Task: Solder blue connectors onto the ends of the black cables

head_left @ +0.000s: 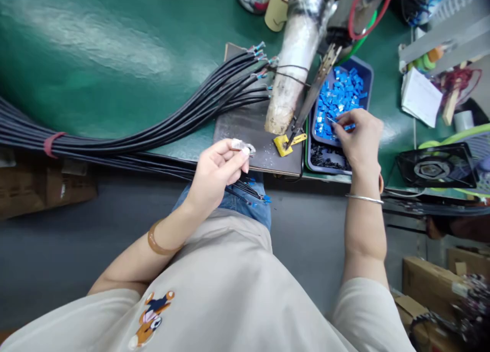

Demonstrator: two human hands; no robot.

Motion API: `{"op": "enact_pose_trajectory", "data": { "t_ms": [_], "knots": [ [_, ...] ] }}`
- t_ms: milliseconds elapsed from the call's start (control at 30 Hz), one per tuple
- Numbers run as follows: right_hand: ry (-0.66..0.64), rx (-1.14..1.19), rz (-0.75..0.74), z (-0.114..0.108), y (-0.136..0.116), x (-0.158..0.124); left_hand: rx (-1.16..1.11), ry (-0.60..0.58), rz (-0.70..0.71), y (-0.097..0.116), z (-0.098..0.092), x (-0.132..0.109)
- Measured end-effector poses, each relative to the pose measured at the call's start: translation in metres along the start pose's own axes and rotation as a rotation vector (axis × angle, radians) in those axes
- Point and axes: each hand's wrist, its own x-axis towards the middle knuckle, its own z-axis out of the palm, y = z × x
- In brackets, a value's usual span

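Shirt (pixel 233 280) | right hand (pixel 358 135) over tray (pixel 370 76) rim | left hand (pixel 216 171) well apart

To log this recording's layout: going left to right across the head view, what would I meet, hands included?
Flat red band around black round cables → left hand → small flat yellow piece → right hand → black square-framed fan.

a green bench (pixel 95 86) carries black cables (pixel 184 117), a grey board (pixel 233 130) and plastic trays (pixel 368 76).
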Motion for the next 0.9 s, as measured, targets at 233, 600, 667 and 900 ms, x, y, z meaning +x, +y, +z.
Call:
{"op": "enact_pose_trajectory", "data": {
  "t_ms": [233, 600, 667, 900],
  "knots": [
    [0.151, 0.050, 0.087, -0.007, -0.002, 0.000, -0.076, -0.106, -0.117, 0.007, 0.008, 0.004],
    [0.229, 0.696, 0.063, 0.011, -0.141, -0.093, 0.112, -0.090, 0.042, 0.003, 0.033, 0.011],
    [0.349, 0.600, -0.042, 0.022, -0.149, -0.098, 0.124, -0.090, 0.050, 0.002, 0.035, 0.011],
    [0.433, 0.588, -0.211, 0.040, -0.152, -0.103, 0.159, -0.084, 0.057, 0.001, 0.038, 0.011]
  ]
}}
